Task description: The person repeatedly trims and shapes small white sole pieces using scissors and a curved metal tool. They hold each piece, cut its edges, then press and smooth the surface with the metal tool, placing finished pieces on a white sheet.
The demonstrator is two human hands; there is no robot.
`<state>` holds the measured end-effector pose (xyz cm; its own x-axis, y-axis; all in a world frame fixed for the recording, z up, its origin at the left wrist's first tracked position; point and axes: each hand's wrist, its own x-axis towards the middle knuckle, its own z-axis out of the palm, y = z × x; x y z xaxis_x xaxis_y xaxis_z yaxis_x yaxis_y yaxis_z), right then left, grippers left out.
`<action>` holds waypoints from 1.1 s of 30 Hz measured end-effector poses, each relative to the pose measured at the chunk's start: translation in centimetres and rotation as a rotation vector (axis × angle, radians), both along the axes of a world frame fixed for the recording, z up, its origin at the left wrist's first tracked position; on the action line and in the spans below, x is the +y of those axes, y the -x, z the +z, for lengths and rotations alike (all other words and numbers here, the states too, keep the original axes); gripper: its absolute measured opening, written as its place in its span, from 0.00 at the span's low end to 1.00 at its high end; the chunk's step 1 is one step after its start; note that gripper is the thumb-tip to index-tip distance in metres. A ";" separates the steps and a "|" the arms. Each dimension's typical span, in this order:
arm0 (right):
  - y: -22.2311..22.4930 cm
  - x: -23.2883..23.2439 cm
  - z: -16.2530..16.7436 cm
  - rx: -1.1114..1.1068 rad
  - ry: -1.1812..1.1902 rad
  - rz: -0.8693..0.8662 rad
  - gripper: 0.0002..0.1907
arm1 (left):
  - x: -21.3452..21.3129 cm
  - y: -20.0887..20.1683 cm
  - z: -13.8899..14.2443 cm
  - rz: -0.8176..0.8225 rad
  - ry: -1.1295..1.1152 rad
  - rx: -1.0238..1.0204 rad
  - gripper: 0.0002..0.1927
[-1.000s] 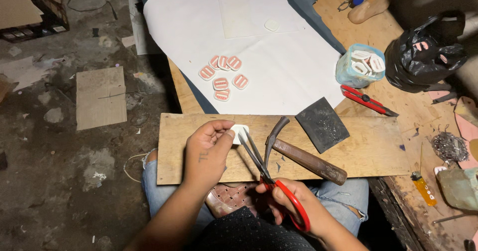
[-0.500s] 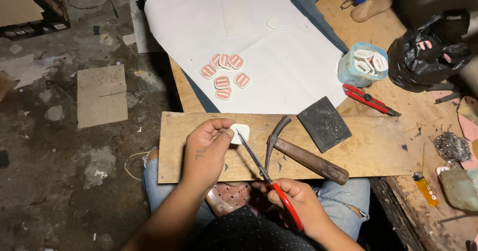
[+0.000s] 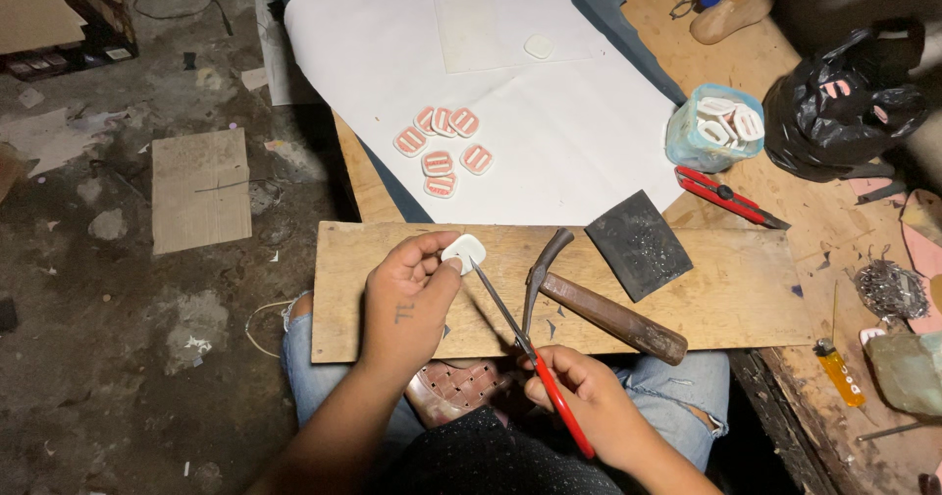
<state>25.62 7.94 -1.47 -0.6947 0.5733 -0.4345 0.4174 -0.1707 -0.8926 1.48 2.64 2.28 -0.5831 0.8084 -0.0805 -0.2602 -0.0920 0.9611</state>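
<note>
Right hand (image 3: 589,397) nearest, closed round red-handled scissors (image 3: 520,338), blades slightly apart, tips up against the white piece (image 3: 463,252). Left hand (image 3: 407,304) just beyond, fingers pinching that white piece over the board (image 3: 736,289) across the lap. Woven brown shoe part (image 3: 456,392), probably, tucked below the board between the hands. Hammer (image 3: 589,304) lying on the board just right of the scissors, dark pad (image 3: 640,244) beside its head. Yellow lighter (image 3: 842,371) off the board's right end. Further out, red knife (image 3: 728,197) on the bench, blue cup (image 3: 714,127) of white pieces behind it, black bag (image 3: 844,112) to its right. White sheet (image 3: 549,152) beyond the board, pink-and-white pieces (image 3: 442,147) clustered on it. Wooden last (image 3: 731,6) at the far edge.
</note>
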 end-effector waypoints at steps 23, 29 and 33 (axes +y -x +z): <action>1.4 -1.4 1.9 0.009 -0.233 -0.056 0.15 | 0.0 -0.7 -0.5 0.063 0.045 -0.070 0.08; 0.7 -1.2 -1.3 0.054 0.081 -0.140 0.12 | 0.0 -0.9 -1.1 0.084 0.057 -0.162 0.07; 0.5 -1.0 -1.3 0.051 0.048 -0.133 0.11 | -0.2 -0.8 -1.1 0.056 0.050 -0.144 0.07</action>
